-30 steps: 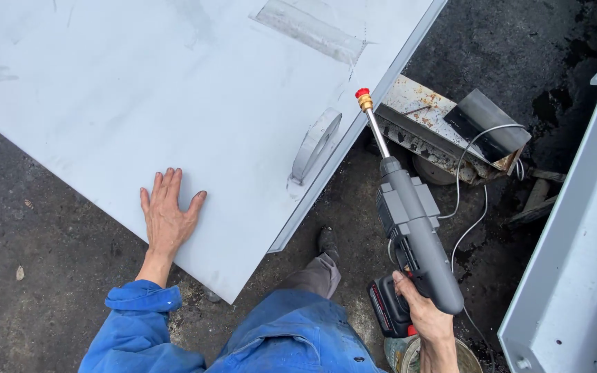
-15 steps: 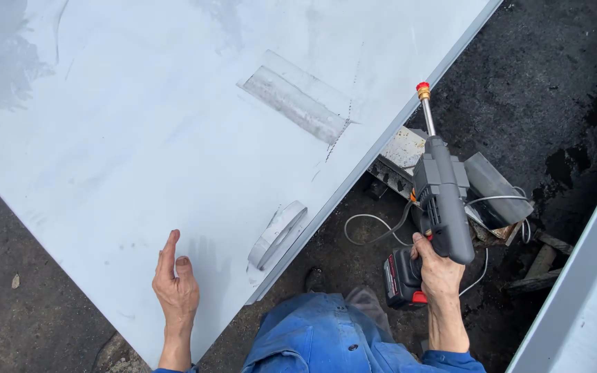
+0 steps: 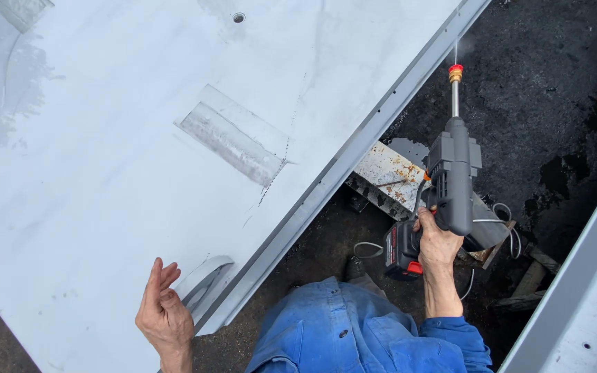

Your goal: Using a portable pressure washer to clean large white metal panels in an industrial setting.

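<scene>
Dark wet ground (image 3: 554, 103) lies beside a large white metal panel (image 3: 119, 152). At the panel's near corner the left hand (image 3: 166, 311) rests open, fingers together. Off the panel's long edge, the right hand (image 3: 437, 245) is clamped on a grey battery spray gun (image 3: 450, 179), its nozzle pointing away.

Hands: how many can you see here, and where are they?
2. The left hand rests flat near the lower edge of the big white panel. The right hand grips the grey spray gun beside the panel. No other hands show.
</scene>
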